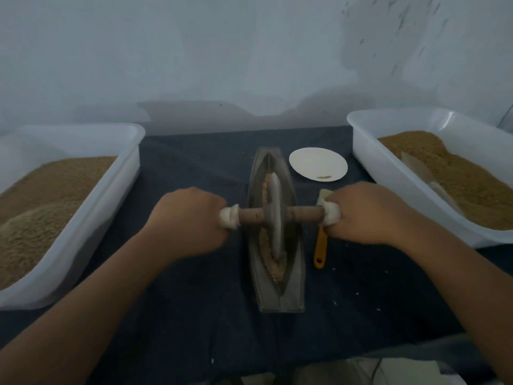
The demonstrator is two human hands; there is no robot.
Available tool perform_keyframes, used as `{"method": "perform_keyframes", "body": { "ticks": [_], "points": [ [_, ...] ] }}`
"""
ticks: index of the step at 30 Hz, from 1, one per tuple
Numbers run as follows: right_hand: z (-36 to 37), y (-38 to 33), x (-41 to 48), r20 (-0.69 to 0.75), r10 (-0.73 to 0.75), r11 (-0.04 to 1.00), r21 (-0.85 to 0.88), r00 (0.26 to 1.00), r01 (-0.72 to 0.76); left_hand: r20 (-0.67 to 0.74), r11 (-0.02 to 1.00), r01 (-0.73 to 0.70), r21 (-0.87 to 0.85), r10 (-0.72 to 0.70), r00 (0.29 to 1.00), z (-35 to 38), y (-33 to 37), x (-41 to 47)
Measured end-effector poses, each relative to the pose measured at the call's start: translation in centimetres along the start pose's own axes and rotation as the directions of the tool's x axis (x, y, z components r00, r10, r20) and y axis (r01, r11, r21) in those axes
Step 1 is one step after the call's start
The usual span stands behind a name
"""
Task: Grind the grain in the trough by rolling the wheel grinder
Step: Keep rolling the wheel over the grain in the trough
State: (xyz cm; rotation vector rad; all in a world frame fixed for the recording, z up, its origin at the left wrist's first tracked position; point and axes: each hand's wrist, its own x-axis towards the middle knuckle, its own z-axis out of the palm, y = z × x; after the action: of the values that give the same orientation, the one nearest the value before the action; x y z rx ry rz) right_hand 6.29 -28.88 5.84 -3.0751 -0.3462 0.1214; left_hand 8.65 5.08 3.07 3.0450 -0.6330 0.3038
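wheel grinder stands upright on the grain in the trough, dead between the two fists. left hand and right hand each wrap curled fingers round a padded end of the axle, equally near. axle lies crosswise knuckle to knuckle, trough runs lengthwise away, so the roll looks fore-and-aft.

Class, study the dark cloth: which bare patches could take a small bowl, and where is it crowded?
Bare cloth lies between the left tub and the far end of the trough, beyond the left hand. Another patch lies nearer than the trough, between the forearms. Crowded: between trough and right tub, where plate, orange-handled tool and right hand sit.
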Motion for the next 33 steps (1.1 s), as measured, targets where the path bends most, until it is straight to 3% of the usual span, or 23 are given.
{"method": "perform_keyframes", "body": {
  "ticks": [3, 8, 12, 14, 16, 20, 22, 24, 29, 31, 33],
  "points": [
    [-0.5, -0.6, 3.6, -0.173, 0.044, 0.993, -0.1, 0.984, -0.062, 0.04, 0.995, 0.096, -0.042, -0.094, 0.995, 0.9, -0.5, 4.3],
    [-1.9, -0.8, 7.6, -0.281, 0.09, 0.96, -0.23, 0.956, -0.158, 0.042, 0.989, 0.142, -0.05, -0.14, 0.989, 1.0, -1.1, 9.3],
    [-1.3, -0.5, 5.1, -0.091, 0.068, 0.983, -0.162, 0.994, -0.082, 0.08, 0.996, 0.079, -0.032, -0.076, 0.994, 0.6, -0.7, 5.1],
    [-0.9, 0.0, 2.4, 0.06, 0.042, 0.998, -0.059, 0.997, -0.038, -0.011, 1.0, 0.006, 0.03, -0.005, 1.0, 0.5, -0.4, 1.7],
    [-0.5, 0.2, 0.5, 0.11, 0.003, 1.0, 0.015, 0.994, -0.005, -0.09, 0.999, -0.031, 0.044, 0.035, 0.995, 0.3, -0.2, -0.3],
    [-0.1, 0.2, 3.2, -0.105, 0.039, 0.996, -0.072, 0.994, -0.047, 0.016, 0.999, 0.054, -0.007, -0.054, 0.998, 0.8, -0.4, 3.3],
    [-0.6, 0.1, 5.8, -0.215, 0.077, 0.984, -0.138, 0.974, -0.108, 0.009, 0.992, 0.126, 0.0, -0.126, 0.992, 0.5, -0.5, 6.8],
    [-1.0, 0.3, 7.7, -0.237, 0.113, 0.976, -0.155, 0.965, -0.153, -0.012, 0.99, 0.144, 0.01, -0.143, 0.99, 0.1, -0.4, 9.0],
    [-0.8, 0.3, 5.7, 0.026, 0.091, 0.992, -0.092, 0.996, -0.088, 0.049, 0.998, 0.06, 0.024, -0.061, 0.997, -0.6, -0.1, 5.7],
    [-0.4, 0.5, 2.8, 0.132, 0.024, 1.0, -0.009, 0.991, -0.023, 0.001, 0.999, -0.015, 0.035, 0.015, 1.0, -0.3, -0.1, 2.1],
    [-0.1, 0.5, 0.5, 0.142, -0.017, 0.999, 0.029, 0.99, 0.013, -0.058, 0.998, -0.043, 0.034, 0.045, 0.997, -0.1, -0.1, 0.0]
  ]
}}
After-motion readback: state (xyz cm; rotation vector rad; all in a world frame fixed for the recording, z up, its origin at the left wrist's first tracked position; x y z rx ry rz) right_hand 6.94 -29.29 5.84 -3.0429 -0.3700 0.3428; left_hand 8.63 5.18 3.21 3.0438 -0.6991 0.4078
